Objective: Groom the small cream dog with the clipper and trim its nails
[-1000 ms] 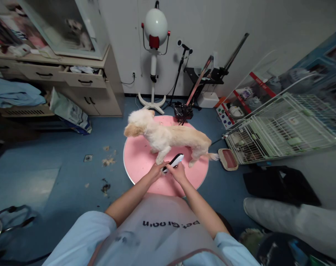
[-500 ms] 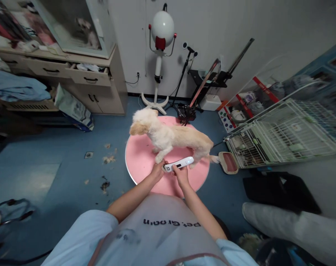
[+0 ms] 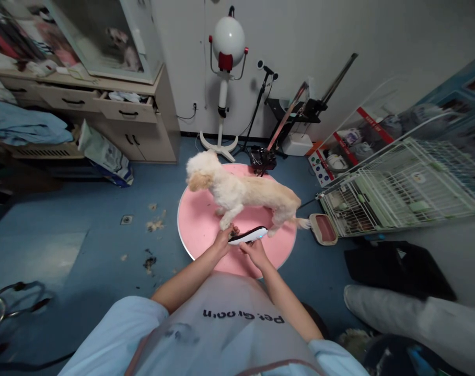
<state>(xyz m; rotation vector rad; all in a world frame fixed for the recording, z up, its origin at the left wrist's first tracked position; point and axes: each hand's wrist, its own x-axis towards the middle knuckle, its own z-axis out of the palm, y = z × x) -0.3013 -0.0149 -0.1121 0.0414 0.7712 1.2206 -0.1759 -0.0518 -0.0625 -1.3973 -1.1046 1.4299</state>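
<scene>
Now left hand (image 3: 223,242) and right hand (image 3: 254,251) both clasp the clipper (image 3: 248,235) — I think best held steady, clear of the dog (image 3: 248,194).

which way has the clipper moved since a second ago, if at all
Yes. The clipper lies flatter now, its free end swung rightward over the pink table.

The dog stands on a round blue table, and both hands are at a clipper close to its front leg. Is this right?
Not quite: the table is pink, not blue; only the floor around it is blue. The head view shows the dog standing on the round pink table, with the left hand and right hand at the clipper close to its front leg.
</scene>
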